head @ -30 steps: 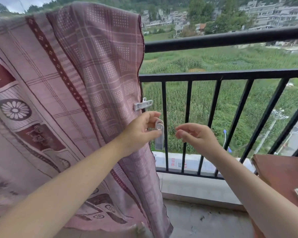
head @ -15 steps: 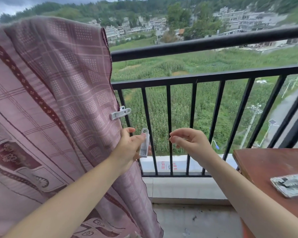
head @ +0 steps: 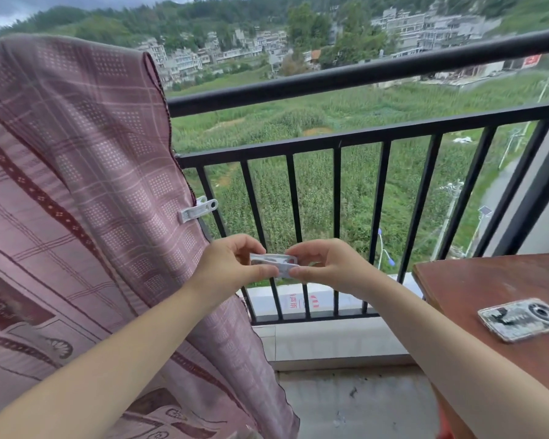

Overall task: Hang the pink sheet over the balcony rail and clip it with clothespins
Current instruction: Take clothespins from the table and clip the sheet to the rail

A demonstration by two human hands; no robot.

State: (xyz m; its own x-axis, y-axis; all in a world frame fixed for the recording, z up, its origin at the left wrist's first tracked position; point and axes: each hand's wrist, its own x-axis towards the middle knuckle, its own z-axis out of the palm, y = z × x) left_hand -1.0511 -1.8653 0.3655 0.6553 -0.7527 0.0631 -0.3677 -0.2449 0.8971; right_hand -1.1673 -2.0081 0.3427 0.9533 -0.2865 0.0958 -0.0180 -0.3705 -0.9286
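Note:
The pink patterned sheet (head: 76, 191) hangs over the black balcony rail (head: 346, 79) on the left and reaches the floor. One white clothespin (head: 198, 210) is clipped on the sheet's right edge. In front of the bars, a second white clothespin (head: 274, 264) lies level between my two hands. My left hand (head: 232, 264) pinches its left end and my right hand (head: 324, 267) pinches its right end. Both hands are just right of the sheet's edge, below the clipped pin.
A brown wooden table (head: 476, 299) stands at the right with a phone (head: 523, 318) in a patterned case on it. The black vertical bars (head: 336, 232) run behind my hands above a pale ledge (head: 330, 343). Bare concrete floor (head: 362, 407) lies below.
My right hand has come left and taken hold of the clothespin held in my left hand. The clothespin turned from upright to level. The view shifted right.

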